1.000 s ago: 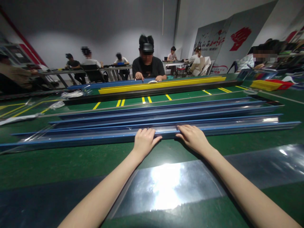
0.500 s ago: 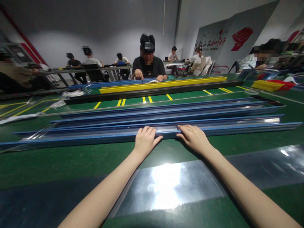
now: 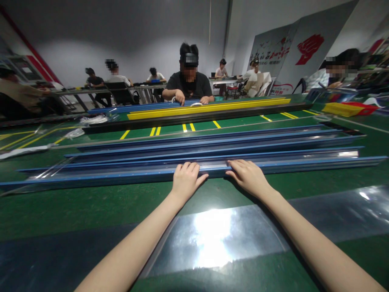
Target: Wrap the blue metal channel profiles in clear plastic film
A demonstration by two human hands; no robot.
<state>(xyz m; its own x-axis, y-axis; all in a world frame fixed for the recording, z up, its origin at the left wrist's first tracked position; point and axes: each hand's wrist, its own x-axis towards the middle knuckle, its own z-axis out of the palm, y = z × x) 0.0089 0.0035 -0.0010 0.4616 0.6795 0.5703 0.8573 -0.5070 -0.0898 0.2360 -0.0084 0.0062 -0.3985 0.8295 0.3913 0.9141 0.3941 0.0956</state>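
A long blue channel strip (image 3: 121,173) lies crosswise in front of me, with clear plastic film in its groove. My left hand (image 3: 186,180) is closed over its near wall, fingertips inside the groove and thumb along the outer side. To the right, my right hand (image 3: 249,175) grips the same wall, its thumb stretched towards the left hand. A short length of the wall shows between both hands. Behind it rest more blue channel strips (image 3: 219,142), roughly parallel. Under my forearms a shiny clear plastic sheet (image 3: 176,243) lies flat on the green table (image 3: 106,205).
Farther back lie a yellow strip (image 3: 212,108) and a dark strip (image 3: 146,123). A co-worker (image 3: 190,83) sits opposite, one hand over a strip. Crumpled clear plastic (image 3: 94,119) is at left; yellow and red trays (image 3: 343,108) stand at right. Others sit at tables behind.
My hands and the blue strip have stayed put. The co-worker opposite has shifted the raised hand slightly and drawn its fingers in.
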